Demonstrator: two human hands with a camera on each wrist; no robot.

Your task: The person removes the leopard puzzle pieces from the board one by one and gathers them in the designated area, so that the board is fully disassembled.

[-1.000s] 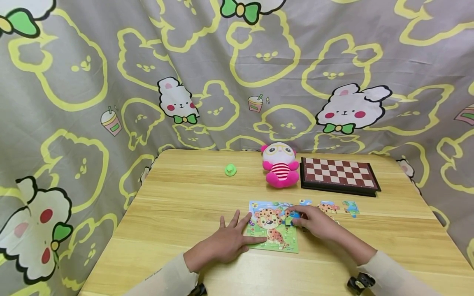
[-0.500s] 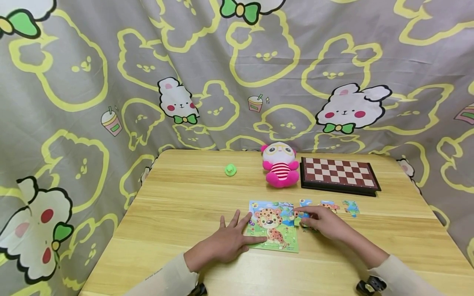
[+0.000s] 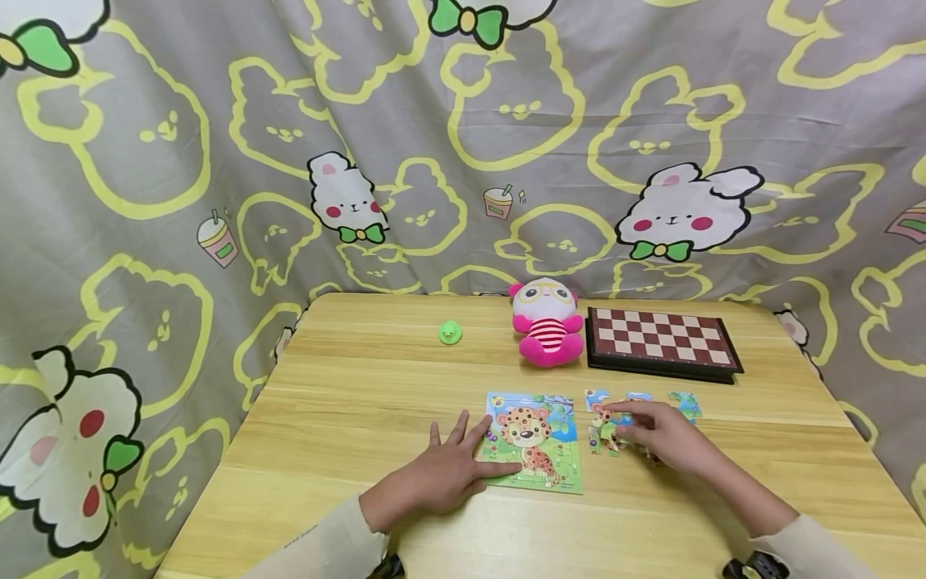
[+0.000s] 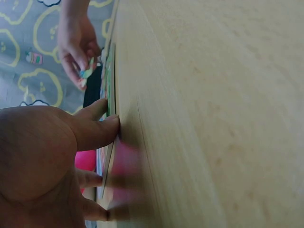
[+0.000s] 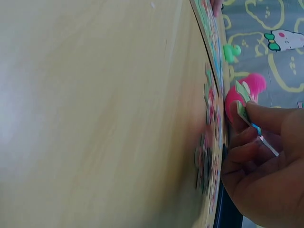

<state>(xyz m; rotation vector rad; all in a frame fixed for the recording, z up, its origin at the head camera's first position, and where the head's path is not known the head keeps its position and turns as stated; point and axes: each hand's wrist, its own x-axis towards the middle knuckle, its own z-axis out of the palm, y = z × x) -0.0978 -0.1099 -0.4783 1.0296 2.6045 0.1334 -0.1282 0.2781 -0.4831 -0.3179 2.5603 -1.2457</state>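
Note:
A square jigsaw puzzle (image 3: 531,434) with a cartoon leopard lies flat on the wooden table. My left hand (image 3: 444,476) rests at its left side, fingers spread, the thumb across its lower part. In the left wrist view the fingertips (image 4: 112,124) touch the puzzle's edge. My right hand (image 3: 671,438) is to the right of the puzzle, over the loose pieces. Between thumb and fingers it pinches a puzzle piece (image 5: 242,113), partly green and blue. Loose puzzle pieces (image 3: 597,398) lie around and under this hand, some of them hidden by it.
Behind the pieces lies a checkered game board (image 3: 661,338) in a black case. A pink panda plush toy (image 3: 547,330) sits beside it, and a small green duck (image 3: 450,332) stands farther left. A patterned curtain (image 3: 434,161) hangs at the table's back edge.
Holding the puzzle piece, my right hand has moved right, from over the puzzle's right edge to above the loose pieces. My left hand has stayed in place.

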